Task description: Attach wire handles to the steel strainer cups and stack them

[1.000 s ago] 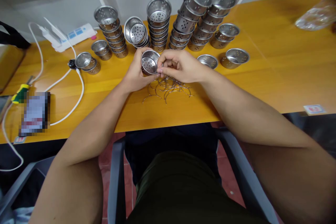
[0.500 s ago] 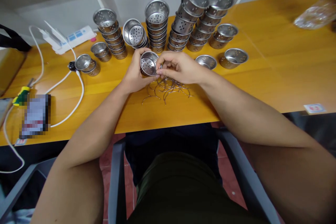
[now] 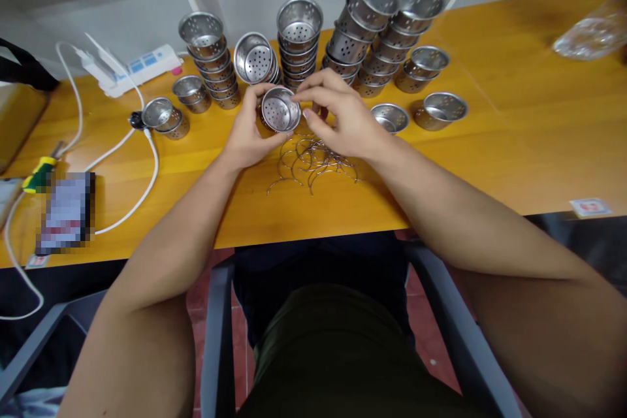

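Note:
A small perforated metal cup (image 3: 281, 110) is tilted toward me in my left hand (image 3: 248, 127), with the fingers behind its side and the thumb along its lower front. My right hand (image 3: 337, 108) hovers at the cup's right rim, thumb and fingers apart, and nothing shows between them. One fingertip is close to the rim; whether it touches I cannot tell. Below both hands a loose pile of thin curved metal wires (image 3: 318, 160) lies on the wooden table (image 3: 304, 215).
Behind my hands stand leaning stacks of perforated cups (image 3: 300, 26), with single cups (image 3: 442, 109) to the right. On the left are a power strip (image 3: 142, 70), white cables, a green-yellow screwdriver (image 3: 42, 173) and a blurred-out device (image 3: 67, 212). Clear plastic (image 3: 588, 36) lies far right.
My right hand has opened its pinch at the cup's rim and shifted slightly up and to the right. My left hand still holds the cup.

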Available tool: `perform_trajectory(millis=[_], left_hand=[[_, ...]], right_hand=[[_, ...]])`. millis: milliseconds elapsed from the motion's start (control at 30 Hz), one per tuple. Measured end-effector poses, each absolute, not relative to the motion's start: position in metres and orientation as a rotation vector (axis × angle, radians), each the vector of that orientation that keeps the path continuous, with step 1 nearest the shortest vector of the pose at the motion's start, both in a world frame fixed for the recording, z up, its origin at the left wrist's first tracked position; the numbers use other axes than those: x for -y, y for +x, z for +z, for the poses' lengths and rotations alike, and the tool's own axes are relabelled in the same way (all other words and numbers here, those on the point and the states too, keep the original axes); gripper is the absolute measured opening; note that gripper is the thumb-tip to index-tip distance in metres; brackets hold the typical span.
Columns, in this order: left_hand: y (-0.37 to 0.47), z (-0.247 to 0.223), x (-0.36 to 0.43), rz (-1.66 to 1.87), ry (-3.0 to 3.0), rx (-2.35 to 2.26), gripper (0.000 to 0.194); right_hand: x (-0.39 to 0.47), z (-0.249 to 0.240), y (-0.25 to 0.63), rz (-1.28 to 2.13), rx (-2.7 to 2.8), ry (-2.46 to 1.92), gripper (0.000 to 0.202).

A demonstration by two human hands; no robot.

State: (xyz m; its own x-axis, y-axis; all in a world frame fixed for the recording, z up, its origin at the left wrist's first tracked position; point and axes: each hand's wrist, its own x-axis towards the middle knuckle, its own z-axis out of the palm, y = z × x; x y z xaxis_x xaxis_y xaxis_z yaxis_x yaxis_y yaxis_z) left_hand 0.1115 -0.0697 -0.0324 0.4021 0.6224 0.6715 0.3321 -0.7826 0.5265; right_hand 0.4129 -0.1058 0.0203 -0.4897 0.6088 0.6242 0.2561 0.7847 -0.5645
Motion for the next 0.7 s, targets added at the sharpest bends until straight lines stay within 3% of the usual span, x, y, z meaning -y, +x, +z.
perform_trajectory(millis=[233, 400, 600, 700], left_hand=[[0.113, -0.052, 0.064, 1.346, 2.276, -0.767, 0.111], [0.082, -0.014, 0.071, 1.442, 2.356, -0.887, 0.102], [-0.061, 0.031, 0.045, 2.117, 2.338, -1.07, 0.102], [-0.145, 0.022, 0.021, 2.03, 2.184, -1.442, 0.112]], right_hand=[[0.107, 0.022, 0.414, 0.44, 2.127, -0.593, 0.041], [0.113, 0.024, 0.416, 0.477, 2.125, -0.586, 0.059], [0.11, 0.022, 0.418, 0.515, 2.122, -0.568, 0.042], [0.108, 0.021, 0.418, 0.525, 2.106, -0.571, 0.039]])
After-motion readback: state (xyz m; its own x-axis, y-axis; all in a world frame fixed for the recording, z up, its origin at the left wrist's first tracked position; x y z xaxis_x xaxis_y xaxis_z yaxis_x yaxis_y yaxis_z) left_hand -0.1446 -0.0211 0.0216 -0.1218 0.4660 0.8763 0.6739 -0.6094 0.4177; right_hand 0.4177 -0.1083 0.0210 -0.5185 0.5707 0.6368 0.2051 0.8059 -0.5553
